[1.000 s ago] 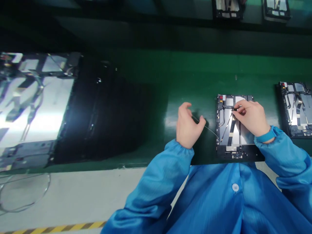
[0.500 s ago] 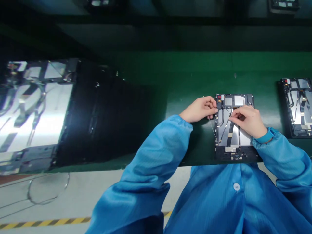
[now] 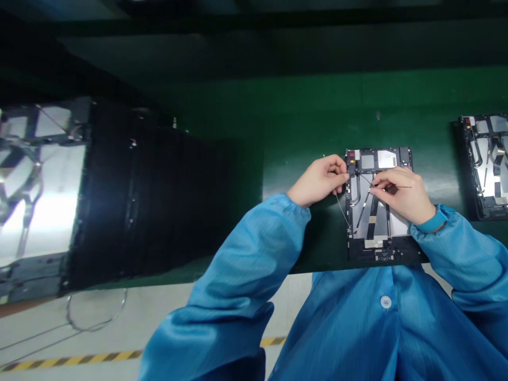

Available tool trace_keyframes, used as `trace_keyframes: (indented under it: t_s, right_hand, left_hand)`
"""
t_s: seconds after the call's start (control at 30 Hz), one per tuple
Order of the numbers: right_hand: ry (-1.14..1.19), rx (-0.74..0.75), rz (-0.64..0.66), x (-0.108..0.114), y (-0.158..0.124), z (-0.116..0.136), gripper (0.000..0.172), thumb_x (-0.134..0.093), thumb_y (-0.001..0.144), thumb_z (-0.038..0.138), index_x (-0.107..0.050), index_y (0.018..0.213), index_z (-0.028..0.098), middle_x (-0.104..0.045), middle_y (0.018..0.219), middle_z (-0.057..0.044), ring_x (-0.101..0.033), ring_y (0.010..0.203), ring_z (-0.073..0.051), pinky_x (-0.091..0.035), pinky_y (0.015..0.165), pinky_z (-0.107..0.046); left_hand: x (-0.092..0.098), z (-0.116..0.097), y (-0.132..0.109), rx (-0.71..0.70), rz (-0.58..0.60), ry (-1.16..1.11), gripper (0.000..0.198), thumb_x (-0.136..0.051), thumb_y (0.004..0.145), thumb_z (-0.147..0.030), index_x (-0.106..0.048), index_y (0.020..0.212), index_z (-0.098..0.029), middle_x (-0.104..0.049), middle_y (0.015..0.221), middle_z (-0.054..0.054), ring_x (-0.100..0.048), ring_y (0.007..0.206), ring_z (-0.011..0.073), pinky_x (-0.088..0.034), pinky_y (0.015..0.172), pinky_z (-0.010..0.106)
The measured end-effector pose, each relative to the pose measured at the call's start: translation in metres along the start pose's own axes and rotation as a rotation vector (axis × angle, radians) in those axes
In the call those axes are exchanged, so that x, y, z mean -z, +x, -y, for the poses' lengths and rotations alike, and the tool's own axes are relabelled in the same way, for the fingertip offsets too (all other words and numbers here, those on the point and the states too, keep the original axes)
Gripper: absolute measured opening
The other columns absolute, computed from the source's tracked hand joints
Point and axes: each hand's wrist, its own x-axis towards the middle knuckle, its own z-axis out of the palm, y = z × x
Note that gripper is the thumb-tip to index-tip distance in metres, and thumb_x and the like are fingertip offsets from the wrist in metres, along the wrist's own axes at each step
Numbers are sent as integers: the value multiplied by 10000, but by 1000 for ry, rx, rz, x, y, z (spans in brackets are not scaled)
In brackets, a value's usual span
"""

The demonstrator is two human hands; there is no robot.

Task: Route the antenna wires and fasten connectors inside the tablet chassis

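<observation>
An opened tablet chassis (image 3: 379, 246) lies on the green belt (image 3: 301, 127) right in front of me, its silver shielding and black ribbon strips showing. My left hand (image 3: 321, 180) rests at the chassis's upper left corner, fingers pinched on a thin wire (image 3: 342, 210) that runs down along the left edge. My right hand (image 3: 400, 193) sits over the upper middle of the chassis, fingers pinched on the other part of the thin wire, whose dark end sticks out to the right. Both arms wear blue sleeves.
A second opened chassis (image 3: 486, 164) lies on the belt at the far right. A much nearer chassis (image 3: 35, 196) with a large black panel fills the left side. A pale floor with a yellow-black stripe (image 3: 71, 360) and loose cable loops (image 3: 95, 312) lies below the belt's edge.
My left hand moved from the bare belt up to the chassis's upper left corner and closed on the wire. My right hand shifted slightly down the board. The view drifted.
</observation>
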Motion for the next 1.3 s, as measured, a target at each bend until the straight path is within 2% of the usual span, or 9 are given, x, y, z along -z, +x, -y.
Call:
trace_keyframes:
  t_s: [0.1,0.27,0.5,0.67,0.87,0.97,1.1,1.2,1.3]
  right_hand:
    - [2,-20,-9,3,0,1,90,-784,844,206,-733,864,278,-750,736,29,-682,749,-193,-520,788,-366]
    - [-29,-21,-34,13,0,-3,70,-765,847,229,-733,878,283,-746,727,34,-657,707,-190,-520,794,-379]
    - [-43,-6,-31,18,1,-10,37,-753,848,232,-726,849,257,-737,701,26,-633,643,-173,-487,735,-352]
    - [-40,-58,-47,23,4,-13,63,-768,823,231,-717,848,259,-732,703,30,-637,668,-177,-504,753,-360]
    - [-136,-139,-184,21,17,-23,114,-739,801,157,-691,859,243,-722,734,11,-621,708,-192,-474,754,-366]
    - [-330,-44,-119,20,23,-19,162,-663,813,98,-696,870,245,-712,743,-8,-610,775,-220,-408,764,-364]
    - [-457,74,40,28,21,-9,184,-594,848,76,-691,872,231,-715,756,-28,-593,798,-225,-342,731,-345]
    - [-395,86,119,38,16,-8,167,-637,827,74,-697,871,223,-719,738,-14,-605,774,-212,-352,723,-339]
    - [-216,-5,90,45,8,-15,110,-714,813,132,-707,867,227,-719,718,6,-619,731,-189,-419,737,-334]
  left_hand:
    - [6,-13,4,-26,8,260,116,-683,800,-139,-585,753,-178,-582,600,-34,-548,525,107,-437,558,237]
    - [13,-38,15,-243,22,749,101,-694,778,-145,-687,682,-175,-634,636,-17,-561,644,145,-427,740,284]
    - [8,-58,34,-280,192,910,165,-716,745,-91,-698,608,-180,-631,650,16,-606,738,198,-429,808,322]
    - [2,-62,38,-272,198,942,239,-677,690,-12,-624,523,-174,-523,582,20,-643,809,248,-448,855,357]
    - [3,-63,18,-315,157,1074,123,-629,784,-99,-684,714,-183,-652,737,38,-624,738,200,-458,742,310]
    - [-11,-61,-4,-248,47,1110,111,-611,861,-205,-716,882,-175,-717,871,72,-678,812,242,-491,733,327]
    - [-45,-62,-26,-119,-1,1179,268,-532,950,-329,-714,1033,-151,-746,1046,133,-734,951,325,-562,801,402]
    - [-67,-66,-31,-21,-28,1233,354,-479,979,-308,-663,1186,-86,-724,1139,200,-744,1020,365,-588,830,441]
    - [-78,-70,-28,28,-58,1243,345,-438,972,-196,-629,1217,-46,-712,1142,230,-745,1053,359,-592,847,432]
